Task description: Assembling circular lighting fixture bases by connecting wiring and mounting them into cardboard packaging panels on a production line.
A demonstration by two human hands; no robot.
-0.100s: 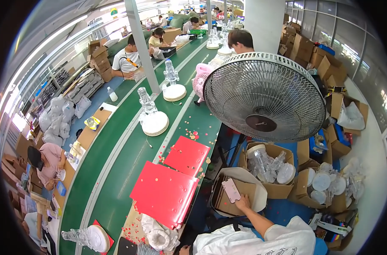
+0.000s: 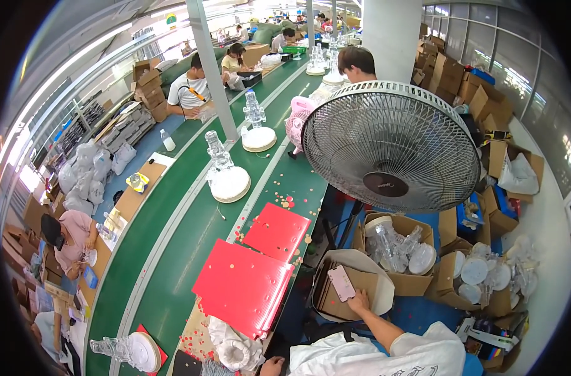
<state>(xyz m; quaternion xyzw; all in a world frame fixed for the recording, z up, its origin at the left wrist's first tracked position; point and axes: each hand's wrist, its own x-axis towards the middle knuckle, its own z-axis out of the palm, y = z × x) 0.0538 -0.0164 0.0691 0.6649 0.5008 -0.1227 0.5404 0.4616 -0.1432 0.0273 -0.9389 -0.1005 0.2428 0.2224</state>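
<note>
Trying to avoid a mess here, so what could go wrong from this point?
The pink phone-like item lies on cardboard close to the right hand, so a nudge might slide it off. The stacked red sheets lie near the edge of the green work surface and could slip over if bumped.

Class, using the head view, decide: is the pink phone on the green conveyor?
No, the pink phone lies on brown cardboard, beside the person's right hand.
</note>
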